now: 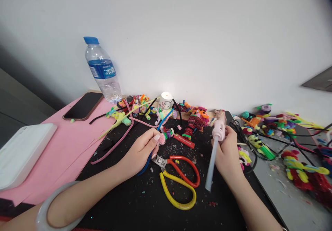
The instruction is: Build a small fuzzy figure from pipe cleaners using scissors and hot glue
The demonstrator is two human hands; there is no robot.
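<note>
My left hand [142, 151] pinches a small pipe-cleaner piece [162, 138] with a pink end between thumb and fingers. A blue pipe cleaner [165, 119] runs up from behind those fingers. On the right, my right hand [228, 151] is wrapped round a pink glue gun [219, 129]; a translucent glue stick [212, 165] sticks out of its back, pointing down toward me. Its nozzle faces the wall and looks smeared. Between the hands, scissors [178, 181] with one red and one yellow handle lie on the black mat [135, 203].
A bottle [102, 68] leans on the wall beside a phone [83, 105]. A white box [27, 151] sits on pink paper [62, 148]. Behind the hands are a paper cup [166, 101], a red lighter [184, 141] and pipe-cleaner figures [195, 122]. More figures [306, 172] lie at right among black cables.
</note>
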